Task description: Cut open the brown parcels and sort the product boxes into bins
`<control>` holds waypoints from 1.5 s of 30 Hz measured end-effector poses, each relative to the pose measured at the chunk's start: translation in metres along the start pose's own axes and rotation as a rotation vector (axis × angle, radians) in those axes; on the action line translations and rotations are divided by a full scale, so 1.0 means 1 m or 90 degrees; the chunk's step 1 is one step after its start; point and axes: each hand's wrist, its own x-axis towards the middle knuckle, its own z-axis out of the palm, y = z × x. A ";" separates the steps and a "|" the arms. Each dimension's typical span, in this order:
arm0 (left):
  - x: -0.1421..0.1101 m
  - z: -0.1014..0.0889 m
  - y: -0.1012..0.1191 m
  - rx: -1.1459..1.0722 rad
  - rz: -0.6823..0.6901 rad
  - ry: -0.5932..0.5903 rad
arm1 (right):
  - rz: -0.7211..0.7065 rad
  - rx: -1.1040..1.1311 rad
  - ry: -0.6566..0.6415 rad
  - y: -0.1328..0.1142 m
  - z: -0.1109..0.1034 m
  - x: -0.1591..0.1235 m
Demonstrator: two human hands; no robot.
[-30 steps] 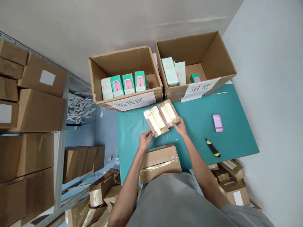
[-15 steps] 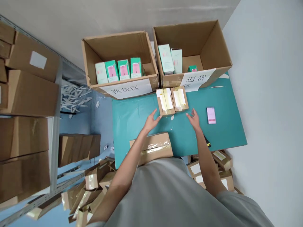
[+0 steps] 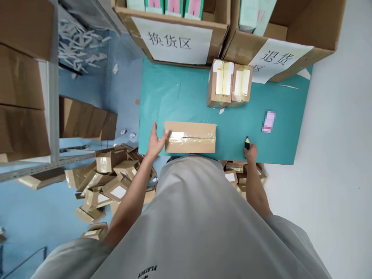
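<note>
nearest, a person in a grey shirt (image 3: pixel 192 209) is at a green surface (image 3: pixel 174 100), seen from above. the right hand (image 3: pixel 251 152) is closed around a black and yellow cutter (image 3: pixel 247 143), its tip pointing away from the body, near the surface's front edge. the left hand (image 3: pixel 156 145) is spread and grasps nothing, its thumb reaching the left end of a long cardboard box (image 3: pixel 190 147); whether it presses there is hard to tell. this box lies near the front edge, between the hands, with shiny tape along its top. beyond the cutter, to the right, lies a pink item (image 3: pixel 269 122), blurred out. farther back, two small taped parcels (image 3: pixel 220 83) stand side by side. behind them are two large open cartons (image 3: pixel 217 40) with white signs (image 3: pixel 174 40), holding green, pink and pale packs (image 3: pixel 194 8)
</note>
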 end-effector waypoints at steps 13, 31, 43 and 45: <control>0.002 -0.011 -0.006 0.077 0.264 -0.239 | -0.299 0.289 -0.100 -0.122 -0.026 -0.074; 0.020 -0.023 -0.029 -0.021 0.247 -0.403 | -0.716 -0.531 -0.173 -0.322 -0.026 -0.259; 0.019 -0.021 -0.026 -0.053 0.227 -0.424 | -0.741 -0.613 -0.177 -0.337 -0.035 -0.272; 0.019 -0.021 -0.026 -0.052 0.225 -0.424 | -0.744 -0.622 -0.179 -0.337 -0.036 -0.270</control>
